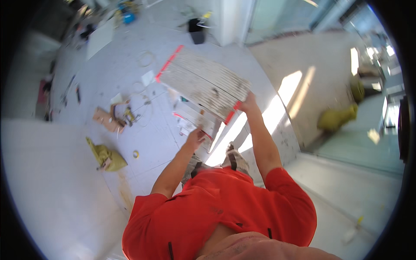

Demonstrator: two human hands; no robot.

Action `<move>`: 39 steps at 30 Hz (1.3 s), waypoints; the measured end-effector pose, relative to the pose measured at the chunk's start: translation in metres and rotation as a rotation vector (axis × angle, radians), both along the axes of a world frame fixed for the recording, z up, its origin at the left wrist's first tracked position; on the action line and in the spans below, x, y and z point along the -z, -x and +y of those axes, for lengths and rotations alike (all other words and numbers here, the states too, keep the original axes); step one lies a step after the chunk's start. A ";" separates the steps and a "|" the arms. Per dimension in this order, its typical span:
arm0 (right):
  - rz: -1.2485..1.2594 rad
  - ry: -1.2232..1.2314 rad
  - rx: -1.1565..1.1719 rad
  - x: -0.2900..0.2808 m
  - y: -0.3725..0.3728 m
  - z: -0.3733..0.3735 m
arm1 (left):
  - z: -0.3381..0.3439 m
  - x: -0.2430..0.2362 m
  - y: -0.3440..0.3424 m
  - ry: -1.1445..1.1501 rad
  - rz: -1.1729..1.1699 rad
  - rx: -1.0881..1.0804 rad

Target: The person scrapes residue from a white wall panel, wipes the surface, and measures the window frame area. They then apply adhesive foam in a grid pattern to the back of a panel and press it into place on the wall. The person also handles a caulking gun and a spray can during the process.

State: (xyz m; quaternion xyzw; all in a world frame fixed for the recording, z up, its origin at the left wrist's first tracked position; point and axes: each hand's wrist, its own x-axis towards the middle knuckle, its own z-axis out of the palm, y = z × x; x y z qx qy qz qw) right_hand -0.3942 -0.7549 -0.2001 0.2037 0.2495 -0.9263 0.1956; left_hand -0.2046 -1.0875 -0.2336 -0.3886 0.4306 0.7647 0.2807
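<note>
A worn step platform [199, 76] with a ribbed, dirty pale top and red end pieces fills the middle of the view, tilted over the floor. My right hand [248, 102] grips its near right corner beside a red end piece. Lower and further left, my left hand [196, 138] has its fingers curled at a lower rail [203, 134] of the same platform, below the top board. The platform's legs and lower step are partly hidden under the top and blurred.
Tiled floor [160, 151] holds a cardboard piece with tools [104, 117], yellow-green sacks [110, 158], [336, 119], a tape roll [136, 154] and cables. A black bucket [196, 32] stands by a pillar [226, 21]. Glass panels [277, 19] edge the right side.
</note>
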 end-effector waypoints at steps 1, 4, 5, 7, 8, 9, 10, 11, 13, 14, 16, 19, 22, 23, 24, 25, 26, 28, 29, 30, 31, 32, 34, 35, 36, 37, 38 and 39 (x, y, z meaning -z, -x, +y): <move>0.075 0.199 -0.061 -0.024 0.002 -0.015 | 0.010 -0.004 -0.004 -0.003 0.012 -0.078; -0.056 0.190 -0.111 -0.021 0.035 -0.004 | 0.032 0.006 0.006 0.051 -0.004 -0.152; -0.105 0.148 -0.095 -0.012 0.045 -0.001 | 0.039 0.000 0.007 0.049 0.026 -0.180; -0.183 0.081 -0.082 0.002 0.052 0.004 | 0.048 -0.004 0.001 0.075 0.060 -0.182; -0.210 0.057 -0.077 0.007 0.053 0.008 | 0.047 -0.005 0.001 0.105 0.067 -0.159; -0.231 0.038 -0.072 0.009 0.053 0.010 | 0.046 -0.006 0.000 0.133 0.073 -0.136; -0.252 0.019 -0.058 0.012 0.048 0.017 | 0.047 -0.007 -0.003 0.143 0.093 -0.127; -0.275 0.003 -0.039 0.015 0.039 0.025 | 0.048 -0.009 -0.006 0.160 0.110 -0.097; -0.318 -0.015 0.008 0.022 0.012 0.046 | 0.047 -0.013 -0.014 0.190 0.140 -0.039; -0.341 -0.018 0.038 0.026 -0.006 0.060 | 0.049 -0.016 -0.015 0.267 0.151 0.046; -0.384 -0.019 0.132 0.040 -0.052 0.101 | 0.057 -0.012 -0.009 0.385 0.231 0.197; -0.511 -0.004 0.275 0.045 -0.130 0.140 | 0.068 -0.009 -0.019 0.414 0.387 0.291; -0.639 0.121 0.519 0.037 -0.221 0.177 | 0.073 -0.023 -0.022 0.399 0.392 0.409; -0.672 0.173 0.599 0.031 -0.246 0.181 | 0.076 -0.021 -0.021 0.419 0.435 0.445; -0.712 0.240 0.666 0.023 -0.265 0.181 | 0.078 -0.017 -0.021 0.441 0.480 0.475; -0.746 0.331 0.765 0.018 -0.291 0.184 | 0.079 -0.026 -0.029 0.447 0.527 0.535; -0.785 0.439 0.862 0.015 -0.307 0.184 | 0.076 -0.035 -0.035 0.271 0.413 0.569; -0.850 0.637 0.995 0.010 -0.332 0.170 | 0.056 -0.056 -0.062 0.293 0.527 0.558; -0.889 0.676 0.983 0.008 -0.337 0.151 | 0.037 -0.060 -0.071 0.322 0.585 0.545; -0.726 0.564 0.854 0.008 -0.352 0.129 | 0.004 -0.051 -0.096 0.500 0.824 0.692; -0.805 0.480 0.879 0.007 -0.359 0.123 | -0.025 -0.044 -0.122 0.746 1.086 0.813; -0.492 0.238 0.896 0.022 -0.381 0.123 | -0.048 -0.041 -0.144 0.975 1.347 0.843; -0.428 0.054 0.788 0.036 -0.408 0.104 | -0.124 -0.052 -0.205 0.575 0.707 0.585; -0.538 -0.095 0.710 0.040 -0.416 0.061 | -0.172 -0.030 -0.253 0.535 0.569 0.423; -0.632 -0.260 0.661 0.045 -0.438 0.027 | -0.221 -0.047 -0.283 0.709 0.380 0.577; -0.732 -0.416 0.571 0.047 -0.453 -0.011 | -0.270 -0.033 -0.321 0.753 0.332 0.565; -0.344 0.226 0.160 0.071 -0.479 0.011 | -0.297 -0.013 -0.348 0.856 0.240 0.537; 0.189 0.497 -0.504 0.095 -0.497 0.046 | -0.313 0.010 -0.372 0.866 0.189 0.426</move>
